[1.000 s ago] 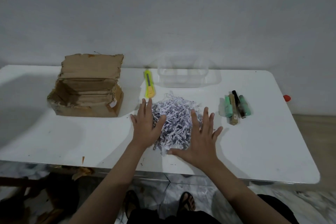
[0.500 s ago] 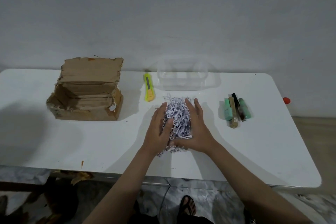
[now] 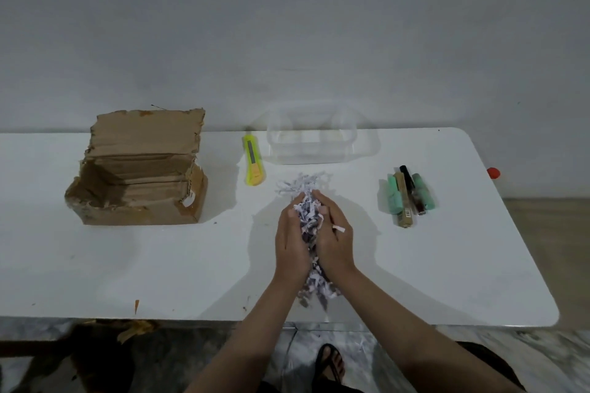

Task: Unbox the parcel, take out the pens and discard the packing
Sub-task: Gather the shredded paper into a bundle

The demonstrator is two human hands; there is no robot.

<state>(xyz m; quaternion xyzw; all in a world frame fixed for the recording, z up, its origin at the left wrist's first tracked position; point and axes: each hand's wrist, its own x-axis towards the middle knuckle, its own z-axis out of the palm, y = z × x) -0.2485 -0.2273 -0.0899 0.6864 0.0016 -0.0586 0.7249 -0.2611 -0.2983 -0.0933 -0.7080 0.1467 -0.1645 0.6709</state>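
Note:
A wad of shredded white and purple paper packing is squeezed between my two hands at the middle of the white table. My left hand grips it from the left and my right hand from the right, fingers curled round it. Loose strips stick out above my fingertips and hang below my wrists. The pens, green, tan and black, lie in a row to the right. The torn brown cardboard box stands open on the left.
A yellow utility knife lies behind the packing, beside a clear plastic container at the wall. A red object shows past the table's right edge. Cardboard scraps lie on the floor under the near left edge.
Both hands swept inward from the sides of the spread pile, bunched the shredded paper into a narrow wad, and now hold it raised off the table.

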